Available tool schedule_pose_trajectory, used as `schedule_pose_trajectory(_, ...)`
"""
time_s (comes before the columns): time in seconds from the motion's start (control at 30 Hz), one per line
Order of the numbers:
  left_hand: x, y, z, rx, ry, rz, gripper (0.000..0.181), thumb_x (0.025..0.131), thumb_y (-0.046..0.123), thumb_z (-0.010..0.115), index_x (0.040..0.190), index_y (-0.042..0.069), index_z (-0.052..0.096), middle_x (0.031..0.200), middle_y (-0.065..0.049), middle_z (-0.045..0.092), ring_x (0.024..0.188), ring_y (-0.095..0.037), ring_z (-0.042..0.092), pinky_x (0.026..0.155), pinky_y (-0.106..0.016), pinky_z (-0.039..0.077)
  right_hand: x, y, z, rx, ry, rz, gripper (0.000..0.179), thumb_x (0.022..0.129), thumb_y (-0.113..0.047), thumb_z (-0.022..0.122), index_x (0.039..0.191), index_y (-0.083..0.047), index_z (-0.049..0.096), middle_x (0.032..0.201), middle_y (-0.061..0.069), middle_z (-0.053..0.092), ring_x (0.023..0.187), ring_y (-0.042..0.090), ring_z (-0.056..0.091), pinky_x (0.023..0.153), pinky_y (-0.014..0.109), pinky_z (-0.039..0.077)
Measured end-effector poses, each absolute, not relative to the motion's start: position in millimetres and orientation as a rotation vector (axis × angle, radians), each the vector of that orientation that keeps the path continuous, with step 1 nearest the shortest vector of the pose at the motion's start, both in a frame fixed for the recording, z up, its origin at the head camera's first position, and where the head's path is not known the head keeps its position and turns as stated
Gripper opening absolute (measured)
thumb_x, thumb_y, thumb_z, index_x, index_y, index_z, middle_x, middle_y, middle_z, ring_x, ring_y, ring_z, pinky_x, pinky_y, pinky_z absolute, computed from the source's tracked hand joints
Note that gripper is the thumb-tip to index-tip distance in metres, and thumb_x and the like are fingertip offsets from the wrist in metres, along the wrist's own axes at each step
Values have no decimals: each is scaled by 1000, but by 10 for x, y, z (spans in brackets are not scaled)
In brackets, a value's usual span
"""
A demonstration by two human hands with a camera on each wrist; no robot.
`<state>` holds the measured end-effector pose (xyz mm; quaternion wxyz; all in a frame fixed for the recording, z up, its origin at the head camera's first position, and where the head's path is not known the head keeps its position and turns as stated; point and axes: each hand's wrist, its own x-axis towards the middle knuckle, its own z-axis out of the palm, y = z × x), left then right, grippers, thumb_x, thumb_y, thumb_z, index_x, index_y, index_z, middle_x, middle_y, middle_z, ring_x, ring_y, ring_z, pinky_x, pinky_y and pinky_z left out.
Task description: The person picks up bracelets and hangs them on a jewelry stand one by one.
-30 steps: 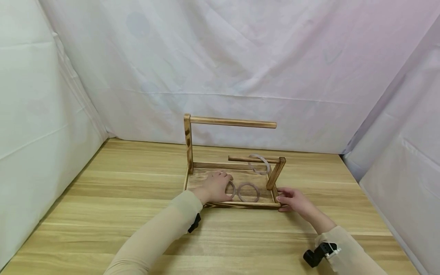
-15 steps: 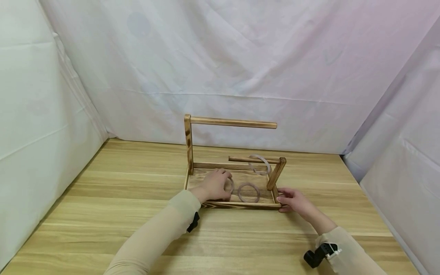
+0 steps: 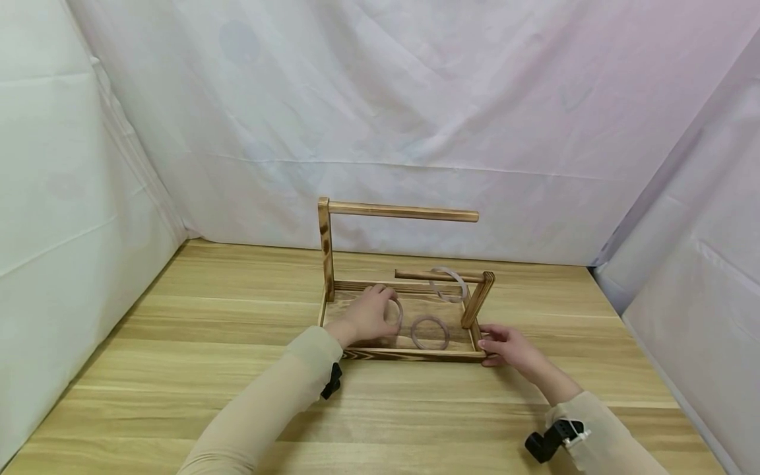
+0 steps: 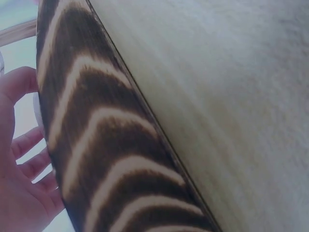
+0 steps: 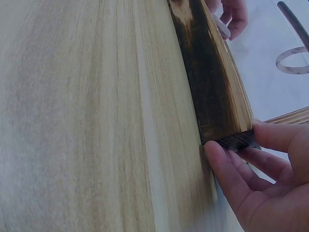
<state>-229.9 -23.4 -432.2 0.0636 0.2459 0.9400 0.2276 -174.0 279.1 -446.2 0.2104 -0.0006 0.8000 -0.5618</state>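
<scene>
"What have the left hand's [image 3: 367,315] fingers got?"

"A pale ring [image 3: 400,316], pinched, midway between the wooden tray's [image 3: 415,355] left and right edges."

"And the right hand [image 3: 512,348]?"

"Fingers and thumb grip the tray's front right corner."

"Other rings?"

"A second ring [image 3: 448,334] lies near the front edge; a third ring [image 3: 462,285] hangs on the lower bar [image 3: 412,274]."

"The tray itself?"

"Toward the worktop's [image 3: 404,415] back edge."

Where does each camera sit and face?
Head: on the head, facing forward and down at the tray; left hand, right hand, sleeves show.
Left wrist: on that wrist, facing the tray's wall; left hand shows.
Right wrist: on that wrist, facing the tray's corner; both hands show, left partly.
Wrist views share tray and left hand.
</scene>
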Motion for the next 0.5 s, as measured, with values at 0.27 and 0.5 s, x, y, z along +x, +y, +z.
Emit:
schedule_pose_trajectory(0.27,-2305,-263,-4282,755,2832,747,56,77,32,72,125,9,52,127,-11,50,118,-29,48,93,-42,48,-1737,2787,-4455,5,2226,-1563,56,94,-3,50,137,21,24,101,12,52,84,9,53,75,32,58)
schedule_pose_trajectory(0.5,-2314,-276,-4255,734,2806,812,54,78,29,72,124,10,51,127,-11,49,120,-30,46,93,-43,47,-1737,2792,-4457,4,2219,-1563,56,94,-4,50,137,20,24,99,10,51,83,9,53,76,32,57)
